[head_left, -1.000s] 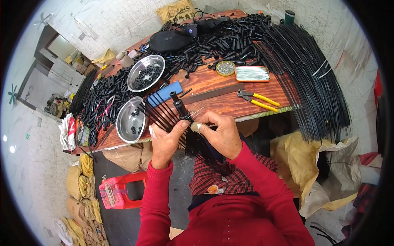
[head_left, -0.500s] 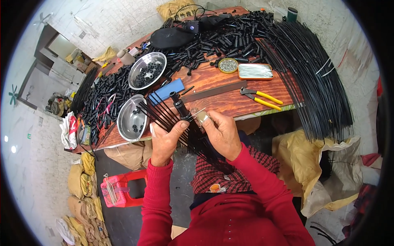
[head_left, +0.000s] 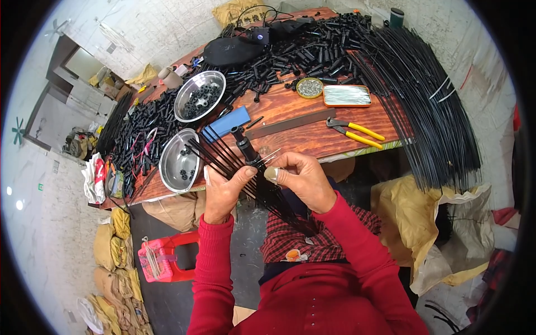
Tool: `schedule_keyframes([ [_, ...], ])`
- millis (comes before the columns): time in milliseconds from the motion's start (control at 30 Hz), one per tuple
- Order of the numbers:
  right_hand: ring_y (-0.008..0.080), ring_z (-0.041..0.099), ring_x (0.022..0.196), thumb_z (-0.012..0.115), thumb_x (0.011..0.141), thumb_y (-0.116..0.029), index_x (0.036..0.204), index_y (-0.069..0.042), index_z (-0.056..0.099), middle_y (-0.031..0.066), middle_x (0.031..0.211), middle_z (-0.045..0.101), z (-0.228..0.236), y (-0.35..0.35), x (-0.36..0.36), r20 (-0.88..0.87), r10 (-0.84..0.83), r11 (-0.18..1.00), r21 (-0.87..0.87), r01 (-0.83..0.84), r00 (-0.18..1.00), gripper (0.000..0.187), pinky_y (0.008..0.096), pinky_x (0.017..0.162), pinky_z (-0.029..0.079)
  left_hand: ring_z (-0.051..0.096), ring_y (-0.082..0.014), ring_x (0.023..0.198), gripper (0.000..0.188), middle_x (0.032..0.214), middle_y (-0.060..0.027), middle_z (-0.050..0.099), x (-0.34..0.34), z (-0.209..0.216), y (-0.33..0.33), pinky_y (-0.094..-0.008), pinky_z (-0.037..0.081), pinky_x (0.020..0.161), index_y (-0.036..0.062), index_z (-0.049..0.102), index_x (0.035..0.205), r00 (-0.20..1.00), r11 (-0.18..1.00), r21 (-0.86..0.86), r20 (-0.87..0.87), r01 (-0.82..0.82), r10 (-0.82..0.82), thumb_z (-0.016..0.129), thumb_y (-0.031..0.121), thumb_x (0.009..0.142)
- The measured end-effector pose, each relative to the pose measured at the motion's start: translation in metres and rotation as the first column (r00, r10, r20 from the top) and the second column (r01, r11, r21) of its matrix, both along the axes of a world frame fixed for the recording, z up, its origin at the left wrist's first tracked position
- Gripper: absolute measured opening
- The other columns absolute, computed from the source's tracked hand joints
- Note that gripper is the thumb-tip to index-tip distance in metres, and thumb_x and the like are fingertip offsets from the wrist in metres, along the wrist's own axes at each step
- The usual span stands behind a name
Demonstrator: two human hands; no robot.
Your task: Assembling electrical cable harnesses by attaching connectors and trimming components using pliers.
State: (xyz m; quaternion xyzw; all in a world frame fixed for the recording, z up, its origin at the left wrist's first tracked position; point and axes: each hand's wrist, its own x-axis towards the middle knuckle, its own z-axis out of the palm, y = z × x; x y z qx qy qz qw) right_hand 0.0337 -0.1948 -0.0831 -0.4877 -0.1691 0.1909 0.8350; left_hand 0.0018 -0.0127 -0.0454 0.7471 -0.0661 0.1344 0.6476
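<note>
My left hand is closed round a bundle of thin black rods that runs slantwise over my lap. A black tubular fitting stands up from the bundle just past my left thumb. Beside the fitting's base, thin silvery wires stick out. My right hand pinches at these wires, its thumb and forefinger close to the fitting and a pale covering on the thumb. Where exactly the wire passes round the bundle is hidden by my fingers.
On the wooden table lie yellow-handled pliers, a tin of wires, a round dish of small parts, a dark flat bar and a blue block. Two metal bowls and heaped black tubes stand left; long black rods lie right.
My right hand has turned and shifted a little to the right, its thumb now lower. More of the wire ends shows beside the fitting. My left hand holds nearly still.
</note>
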Motion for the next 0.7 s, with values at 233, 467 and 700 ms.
schedule_keyframes([
  [233,0.0033,0.052,0.07,0.069,0.087,-0.007,0.087,-0.001,0.063,-0.0023,0.08,0.06,0.003,-0.005,0.003,-0.011,0.042,0.996,-0.081,-0.043,0.999,0.009,0.02,0.062,0.043,0.064,-0.0137,0.082,0.03,0.092,-0.0069,0.07,-0.001,0.009,-0.008,-0.0281,0.052,0.078,-0.0042,0.066,0.107,0.999,0.994,-0.099,0.015,0.045,-0.044,0.074,0.007,0.08],
  [467,0.0056,0.055,0.073,0.07,0.083,0.001,0.084,0.003,0.062,-0.0018,0.079,0.06,0.012,-0.002,-0.004,0.439,-0.204,0.901,-0.265,0.343,0.875,0.008,0.023,0.065,0.047,0.062,-0.0108,0.076,0.024,0.088,-0.0036,0.069,0.003,0.003,-0.008,-0.0268,0.051,0.071,-0.002,0.069,0.099,0.999,0.997,-0.073,0.004,-0.032,0.033,0.077,0.008,0.079],
  [700,0.0062,0.057,0.077,0.068,0.087,-0.004,0.092,0.003,0.065,-0.0011,0.082,0.063,-0.001,-0.001,-0.003,0.246,-0.173,0.965,-0.153,0.214,0.954,0.01,0.0228,0.071,0.048,0.062,-0.0119,0.077,0.024,0.089,-0.0049,0.07,0.003,0.0,-0.005,-0.0275,0.051,0.073,-0.0018,0.069,0.1,0.999,1.0,0.0,0.009,-0.03,0.03,0.076,0.008,0.08],
])
